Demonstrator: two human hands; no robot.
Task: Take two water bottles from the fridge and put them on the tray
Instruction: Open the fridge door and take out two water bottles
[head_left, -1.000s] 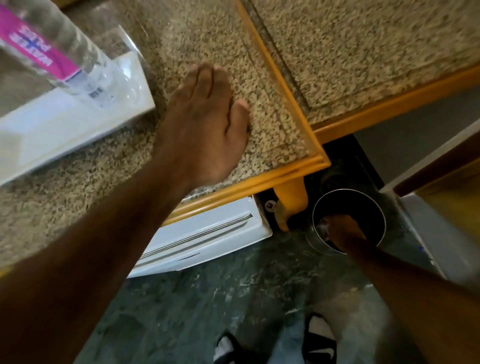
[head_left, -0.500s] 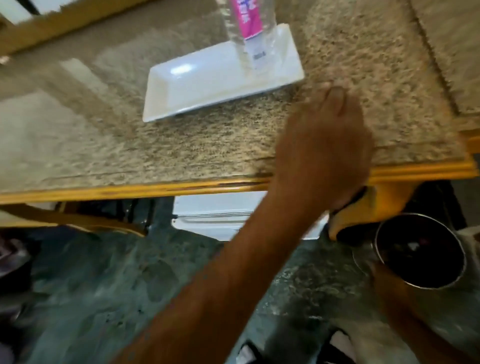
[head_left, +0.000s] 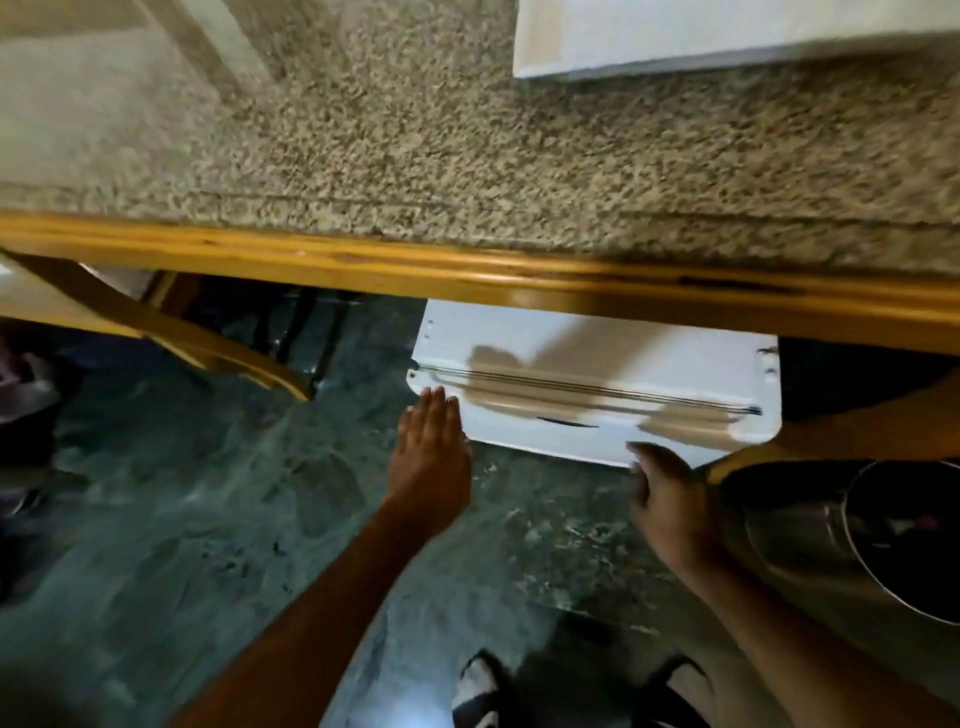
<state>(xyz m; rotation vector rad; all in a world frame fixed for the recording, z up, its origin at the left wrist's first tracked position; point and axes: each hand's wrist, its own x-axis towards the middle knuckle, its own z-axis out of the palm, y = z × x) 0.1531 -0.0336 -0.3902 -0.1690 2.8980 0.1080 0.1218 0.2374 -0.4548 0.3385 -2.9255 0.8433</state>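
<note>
The white fridge (head_left: 597, 358) stands under the granite counter, seen from above, its door shut. My left hand (head_left: 431, 457) is flat and empty, fingertips at the door's front left corner. My right hand (head_left: 665, 493) is empty, fingers loosely curled, touching the door's front edge near the right corner. A corner of the white tray (head_left: 675, 36) shows at the top right on the counter. No water bottle is in view.
The granite counter (head_left: 467, 156) with its wooden edge (head_left: 467, 270) overhangs the fridge. A steel bin (head_left: 904, 540) stands on the floor to the right. Wooden chair legs (head_left: 208, 348) are at the left. My sandalled feet (head_left: 483, 691) are on the dark stone floor.
My left hand has come off the counter and down to the fridge door. My right hand has moved from the bin to the door's edge. The view has dropped, and the bottle on the tray has left it.
</note>
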